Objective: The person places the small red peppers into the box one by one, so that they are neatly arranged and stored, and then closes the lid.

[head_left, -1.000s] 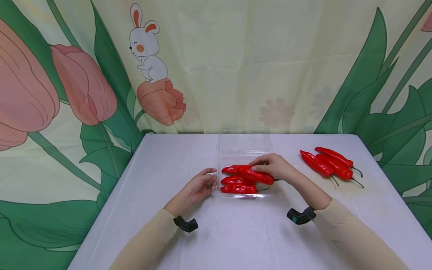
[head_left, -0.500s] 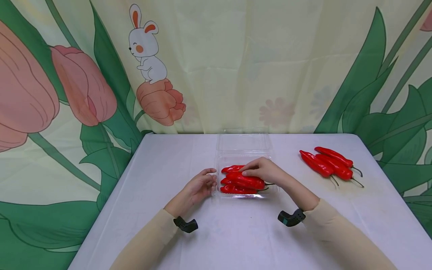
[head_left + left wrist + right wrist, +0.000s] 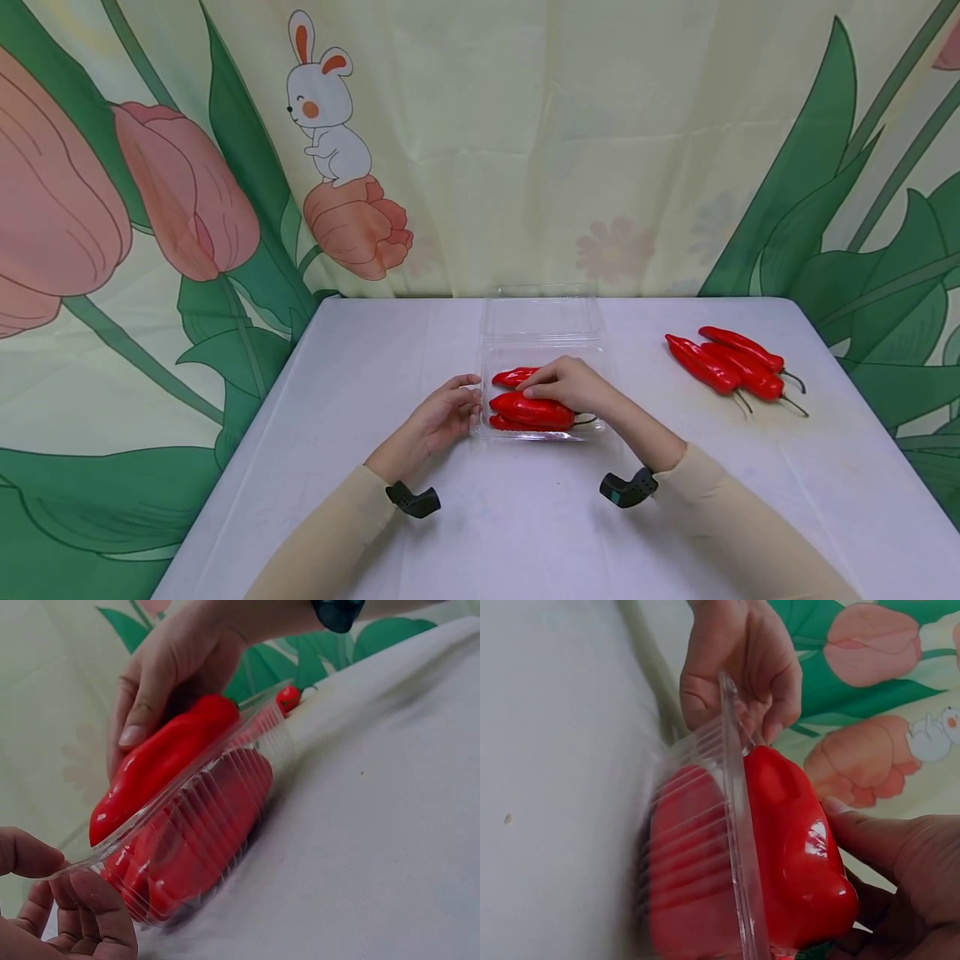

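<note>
A clear plastic clamshell box lies on the white table with its lid folded back. Thumb and fingers of my left hand pinch the rim at the box's left end, as the left wrist view shows. From above, my right hand grips a large red chili pepper lying level at the rim's height, over other red peppers inside. The tip of another pepper shows at the back of the box, partly hidden by my right hand. The held pepper's stem points right.
Three more red peppers with long stems lie together on the right of the table. Directly behind the table's far edge hangs a printed curtain with tulips and a rabbit.
My right hand has carried its pepper left and toward the front of the box, lower over the other peppers. My left hand has stayed at the box's left end.
</note>
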`<state>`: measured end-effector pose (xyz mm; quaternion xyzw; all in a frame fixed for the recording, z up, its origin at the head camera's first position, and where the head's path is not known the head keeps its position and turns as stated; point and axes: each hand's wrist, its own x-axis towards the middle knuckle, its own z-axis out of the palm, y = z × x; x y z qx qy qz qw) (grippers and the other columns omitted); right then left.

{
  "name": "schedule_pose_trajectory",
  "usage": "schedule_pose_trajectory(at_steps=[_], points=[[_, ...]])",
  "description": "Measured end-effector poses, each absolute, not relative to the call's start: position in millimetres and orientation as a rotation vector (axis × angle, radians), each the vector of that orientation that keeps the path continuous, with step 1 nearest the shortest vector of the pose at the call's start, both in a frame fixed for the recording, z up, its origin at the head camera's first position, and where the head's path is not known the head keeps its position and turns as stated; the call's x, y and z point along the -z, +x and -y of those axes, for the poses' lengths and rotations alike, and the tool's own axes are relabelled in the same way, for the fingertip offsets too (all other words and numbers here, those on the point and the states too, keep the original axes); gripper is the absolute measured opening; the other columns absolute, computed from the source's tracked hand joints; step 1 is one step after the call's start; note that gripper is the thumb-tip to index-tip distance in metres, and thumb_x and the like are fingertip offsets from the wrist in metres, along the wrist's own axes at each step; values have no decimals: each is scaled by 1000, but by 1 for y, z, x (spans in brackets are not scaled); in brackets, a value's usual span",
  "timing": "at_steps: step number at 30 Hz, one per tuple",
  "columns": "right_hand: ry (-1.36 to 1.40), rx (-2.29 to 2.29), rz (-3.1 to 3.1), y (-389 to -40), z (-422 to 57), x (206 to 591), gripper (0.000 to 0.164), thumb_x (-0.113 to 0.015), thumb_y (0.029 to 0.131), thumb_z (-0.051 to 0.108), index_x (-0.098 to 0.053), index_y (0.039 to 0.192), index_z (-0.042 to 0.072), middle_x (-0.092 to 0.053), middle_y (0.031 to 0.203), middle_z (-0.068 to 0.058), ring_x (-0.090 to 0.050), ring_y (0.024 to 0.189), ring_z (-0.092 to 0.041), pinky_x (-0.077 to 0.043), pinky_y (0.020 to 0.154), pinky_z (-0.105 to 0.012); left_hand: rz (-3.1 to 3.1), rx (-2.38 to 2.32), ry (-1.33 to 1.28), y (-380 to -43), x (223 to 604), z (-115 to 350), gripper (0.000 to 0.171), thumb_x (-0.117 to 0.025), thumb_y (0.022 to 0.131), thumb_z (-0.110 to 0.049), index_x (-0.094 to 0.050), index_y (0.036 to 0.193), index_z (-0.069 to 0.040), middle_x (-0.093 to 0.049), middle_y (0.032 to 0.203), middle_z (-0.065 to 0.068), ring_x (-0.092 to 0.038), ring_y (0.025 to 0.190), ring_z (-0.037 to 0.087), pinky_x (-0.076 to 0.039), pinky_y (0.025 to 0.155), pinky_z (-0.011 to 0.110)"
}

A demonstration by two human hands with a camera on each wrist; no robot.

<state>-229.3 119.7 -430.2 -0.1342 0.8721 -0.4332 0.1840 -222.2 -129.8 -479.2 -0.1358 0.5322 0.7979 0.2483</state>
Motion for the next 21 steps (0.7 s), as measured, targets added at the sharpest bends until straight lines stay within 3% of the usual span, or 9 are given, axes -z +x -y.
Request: schedule_pose_trajectory(at_steps=[11, 21], points=[[-380, 1182, -2476, -228, -112, 439, 22, -76, 93, 17, -80, 113, 9, -74, 118, -13, -63, 113, -30, -61, 87, -39, -1453, -2162, -374, -222, 479, 130, 33, -61, 100, -10, -50, 130, -12, -60, 101, 3, -55, 81, 14, -52, 69, 18], [-389, 1187, -2536, -226, -107, 437, 23, -76, 93, 19, -80, 114, 10, -76, 111, -11, -66, 99, -23, -62, 81, -34, -1477, -2146, -357, -224, 480, 130, 33, -59, 99, -9, -50, 130, -11, -61, 96, 2, -54, 80, 14, -50, 67, 19]])
